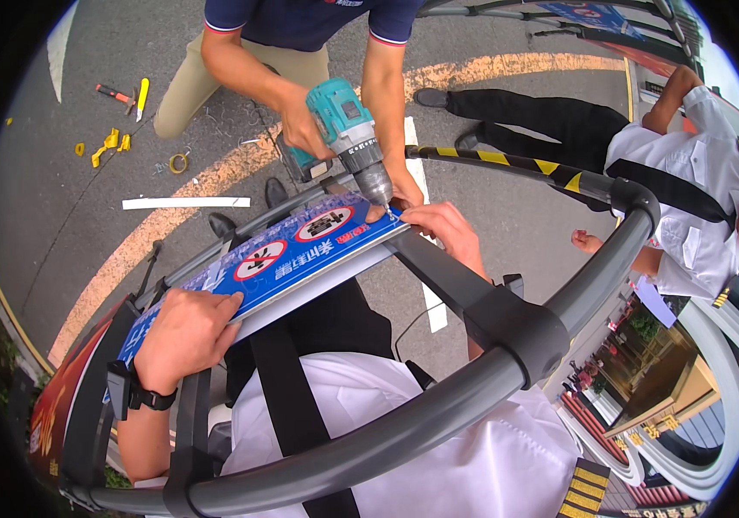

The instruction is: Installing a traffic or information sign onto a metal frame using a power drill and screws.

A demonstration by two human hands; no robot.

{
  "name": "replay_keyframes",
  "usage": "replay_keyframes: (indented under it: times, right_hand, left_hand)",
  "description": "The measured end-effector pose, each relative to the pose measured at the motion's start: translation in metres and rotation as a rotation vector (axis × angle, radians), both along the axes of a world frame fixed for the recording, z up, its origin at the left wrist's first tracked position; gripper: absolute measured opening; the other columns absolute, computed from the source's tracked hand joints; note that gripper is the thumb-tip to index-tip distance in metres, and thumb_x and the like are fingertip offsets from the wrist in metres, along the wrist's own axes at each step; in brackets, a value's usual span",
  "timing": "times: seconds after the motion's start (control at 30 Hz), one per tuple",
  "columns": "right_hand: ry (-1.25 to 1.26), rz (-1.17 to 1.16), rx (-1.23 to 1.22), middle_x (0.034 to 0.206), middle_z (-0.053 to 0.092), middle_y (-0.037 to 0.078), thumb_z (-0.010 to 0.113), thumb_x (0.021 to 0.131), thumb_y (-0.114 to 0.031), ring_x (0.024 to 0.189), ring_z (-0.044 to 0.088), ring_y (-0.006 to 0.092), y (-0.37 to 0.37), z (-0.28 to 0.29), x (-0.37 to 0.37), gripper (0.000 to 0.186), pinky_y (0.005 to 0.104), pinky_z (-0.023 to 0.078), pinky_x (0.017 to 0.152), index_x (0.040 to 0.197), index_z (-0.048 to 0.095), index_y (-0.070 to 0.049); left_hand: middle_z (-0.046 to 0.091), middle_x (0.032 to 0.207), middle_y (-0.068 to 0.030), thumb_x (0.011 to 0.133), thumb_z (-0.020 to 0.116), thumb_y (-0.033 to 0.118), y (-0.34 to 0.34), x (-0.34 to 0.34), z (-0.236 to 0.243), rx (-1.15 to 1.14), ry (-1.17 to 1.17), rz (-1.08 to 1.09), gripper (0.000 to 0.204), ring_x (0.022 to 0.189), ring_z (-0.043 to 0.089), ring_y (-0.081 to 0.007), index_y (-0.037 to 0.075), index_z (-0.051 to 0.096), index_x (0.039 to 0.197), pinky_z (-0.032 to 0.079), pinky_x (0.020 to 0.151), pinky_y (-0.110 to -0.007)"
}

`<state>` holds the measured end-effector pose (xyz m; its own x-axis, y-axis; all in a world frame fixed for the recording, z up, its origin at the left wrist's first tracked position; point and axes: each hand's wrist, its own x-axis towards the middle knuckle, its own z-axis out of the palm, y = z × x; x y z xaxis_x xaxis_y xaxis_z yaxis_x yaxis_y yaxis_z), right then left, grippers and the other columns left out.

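Flat glossy blue sign plate (274,259)

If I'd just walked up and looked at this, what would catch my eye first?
Probably the teal power drill at top centre, held by a crouching person and pressed onto the corner of a blue sign with red round symbols. The wearer's left hand steadies the sign's lower left end, and the right hand rests by the drilled corner. A thick grey curved bar sweeps across the lower right.

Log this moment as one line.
left hand: steadies blue sign panel | right hand: holds panel's far end | co-worker's cordless drill: on panel corner
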<state>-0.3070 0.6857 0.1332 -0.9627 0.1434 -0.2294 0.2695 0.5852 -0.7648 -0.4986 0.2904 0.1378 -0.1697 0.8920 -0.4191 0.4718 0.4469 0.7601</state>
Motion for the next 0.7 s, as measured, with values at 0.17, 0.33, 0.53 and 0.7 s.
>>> replay_keyframes:
  times: [0.17, 0.33, 0.53, 0.7]
  right_hand:
    - [-0.009, 0.001, 0.0, 0.124, 0.079, 0.015, 0.09, 0.089, 0.0, 0.106, 0.075, 0.0303, -0.001, 0.002, 0.0, 0.041, 0.0403, 0.062, 0.093, 0.129, 0.078, -0.001]
    - [-0.013, 0.0, 0.008, 0.125, 0.078, 0.015, 0.09, 0.09, 0.0, 0.108, 0.075, 0.0301, -0.001, 0.0, 0.003, 0.042, 0.0402, 0.062, 0.093, 0.13, 0.078, -0.001]
    - [-0.03, -0.012, -0.025, 0.126, 0.078, 0.014, 0.088, 0.092, -0.002, 0.112, 0.073, 0.0291, -0.006, -0.008, 0.004, 0.041, 0.0395, 0.062, 0.095, 0.132, 0.079, -0.004]
    - [-0.051, -0.043, 0.099, 0.129, 0.079, 0.01, 0.091, 0.092, -0.008, 0.104, 0.07, 0.0202, 0.002, -0.009, 0.014, 0.04, 0.0328, 0.056, 0.085, 0.131, 0.081, -0.007]
  left_hand:
    - [0.081, 0.096, -0.0235, 0.088, 0.084, 0.011, -0.001, 0.0, -0.001, -0.006, -0.009, 0.0, 0.033, 0.09, 0.08, -0.042, -0.004, 0.081, 0.117, 0.063, 0.081, -0.051]
    - [0.082, 0.098, -0.0235, 0.088, 0.083, 0.011, -0.003, -0.001, -0.001, -0.014, -0.011, -0.001, 0.033, 0.092, 0.08, -0.0417, -0.003, 0.082, 0.118, 0.062, 0.082, -0.051]
    - [0.083, 0.103, -0.0248, 0.091, 0.085, 0.023, -0.013, 0.0, 0.002, -0.062, -0.069, 0.033, 0.043, 0.095, 0.08, -0.0441, -0.003, 0.083, 0.126, 0.061, 0.086, -0.052]
    - [0.085, 0.112, -0.0268, 0.11, 0.068, 0.054, -0.02, -0.014, -0.017, -0.06, -0.32, 0.221, 0.064, 0.105, 0.081, -0.0477, -0.004, 0.082, 0.133, 0.063, 0.095, -0.054]
